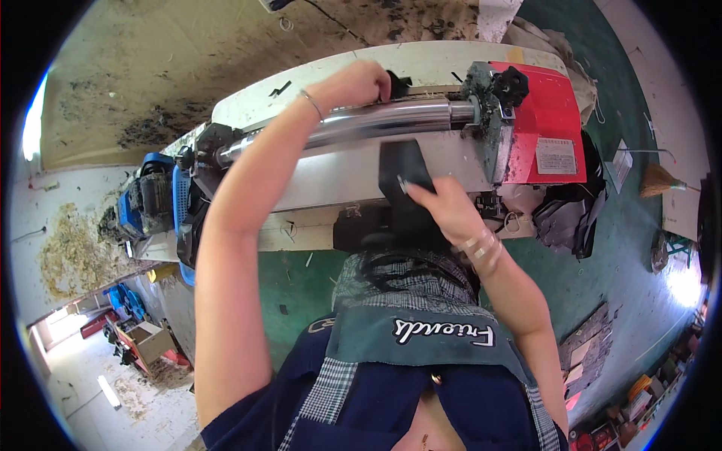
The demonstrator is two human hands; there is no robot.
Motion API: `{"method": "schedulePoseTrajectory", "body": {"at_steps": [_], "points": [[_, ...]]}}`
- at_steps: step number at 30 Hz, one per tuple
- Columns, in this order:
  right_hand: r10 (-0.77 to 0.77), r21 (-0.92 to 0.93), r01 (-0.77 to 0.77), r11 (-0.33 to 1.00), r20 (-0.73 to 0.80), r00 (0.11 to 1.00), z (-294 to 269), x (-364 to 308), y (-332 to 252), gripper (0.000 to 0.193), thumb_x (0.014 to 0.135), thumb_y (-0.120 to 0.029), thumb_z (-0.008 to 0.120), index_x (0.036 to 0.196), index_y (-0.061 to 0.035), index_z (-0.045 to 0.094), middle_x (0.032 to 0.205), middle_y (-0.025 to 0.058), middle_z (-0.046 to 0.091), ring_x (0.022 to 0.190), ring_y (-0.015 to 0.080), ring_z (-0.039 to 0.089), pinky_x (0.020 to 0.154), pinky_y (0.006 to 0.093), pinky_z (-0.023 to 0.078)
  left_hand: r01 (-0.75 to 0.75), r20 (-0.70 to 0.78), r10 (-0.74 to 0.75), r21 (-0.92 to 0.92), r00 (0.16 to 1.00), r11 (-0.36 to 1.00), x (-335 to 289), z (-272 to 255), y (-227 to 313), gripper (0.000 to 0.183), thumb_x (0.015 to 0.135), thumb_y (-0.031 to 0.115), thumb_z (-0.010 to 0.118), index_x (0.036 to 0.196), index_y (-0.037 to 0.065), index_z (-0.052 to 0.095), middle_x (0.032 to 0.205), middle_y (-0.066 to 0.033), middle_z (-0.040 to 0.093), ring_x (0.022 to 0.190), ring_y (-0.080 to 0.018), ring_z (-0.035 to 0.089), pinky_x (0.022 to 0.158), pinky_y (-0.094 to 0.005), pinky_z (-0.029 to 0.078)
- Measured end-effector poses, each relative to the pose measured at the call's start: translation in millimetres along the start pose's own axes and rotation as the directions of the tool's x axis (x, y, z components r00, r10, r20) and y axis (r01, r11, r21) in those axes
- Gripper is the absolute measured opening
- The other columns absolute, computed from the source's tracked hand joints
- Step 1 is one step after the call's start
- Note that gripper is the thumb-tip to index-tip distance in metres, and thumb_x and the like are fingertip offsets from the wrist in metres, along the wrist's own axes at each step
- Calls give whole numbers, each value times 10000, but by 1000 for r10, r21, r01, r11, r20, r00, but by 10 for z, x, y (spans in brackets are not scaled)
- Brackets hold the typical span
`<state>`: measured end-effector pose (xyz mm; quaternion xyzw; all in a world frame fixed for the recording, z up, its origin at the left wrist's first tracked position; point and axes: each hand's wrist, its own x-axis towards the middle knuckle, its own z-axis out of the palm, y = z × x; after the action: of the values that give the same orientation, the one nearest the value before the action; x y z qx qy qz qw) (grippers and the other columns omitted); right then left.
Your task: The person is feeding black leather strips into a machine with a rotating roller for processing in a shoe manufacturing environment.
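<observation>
- I observe the right hand (456, 212) closed on a black sheet piece (402, 164) — thumb on top.
- The piece extends over the metal plate (331, 180), on the near side of the steel roller (383, 120).
- The left hand (364, 83) is at the roller's far side, fingers curled beside a black scrap (398, 83) — I cannot tell whether it grips.
- A red housing (545, 113) stands right.

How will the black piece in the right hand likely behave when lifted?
The black piece looks thin and flat, so it is probably light and unlikely to roll. Its far end looks flat beyond the right hand, so it may flex only slightly.
</observation>
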<state>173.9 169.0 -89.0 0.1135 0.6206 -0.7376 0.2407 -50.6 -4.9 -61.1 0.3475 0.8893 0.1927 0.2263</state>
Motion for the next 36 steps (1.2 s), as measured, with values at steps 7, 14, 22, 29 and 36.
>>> {"method": "schedulePoseTrajectory", "body": {"at_steps": [7,14,22,29,36], "points": [[-197,-268,209,940,74,978,-93,33,-31,251,821,-49,678,1038,64,623,866,73,685,783,104,632,705,254,519,234,-33,-241,-144,970,962,-154,103,431,437,856,421,635,962,-2,638,831,-140,676,840,-241,631,736,-347,485],[-363,-923,237,303,119,924,147,118,1199,389,772,-291,731,1027,-7,653,926,150,686,933,301,651,874,387,485,-53,-288,81,104,954,993,-782,188,961,134,811,-5,546,937,10,586,800,-198,655,777,-398,629,686,-428,504],[-372,-855,510,93,446,814,108,387,1438,170,818,-184,582,932,-101,676,894,111,665,908,317,629,843,396,484,-224,-272,325,344,906,912,-1101,-724,1589,143,779,-40,541,897,18,594,775,-164,661,730,-316,663,654,-376,513],[-523,-879,468,86,360,773,344,412,1457,178,770,-195,579,895,-88,645,1025,125,619,997,286,602,889,419,470,43,-706,558,636,436,770,-322,-1690,970,543,818,-101,519,1330,81,521,1078,-185,674,843,-287,679,775,-333,533],[-473,-792,608,60,514,716,299,444,1573,121,751,-171,577,824,-92,634,931,118,645,944,281,627,889,415,474,180,-710,388,583,588,793,-52,-1708,188,578,740,-123,553,1283,73,575,1060,-179,685,885,-245,698,840,-322,540]]}}
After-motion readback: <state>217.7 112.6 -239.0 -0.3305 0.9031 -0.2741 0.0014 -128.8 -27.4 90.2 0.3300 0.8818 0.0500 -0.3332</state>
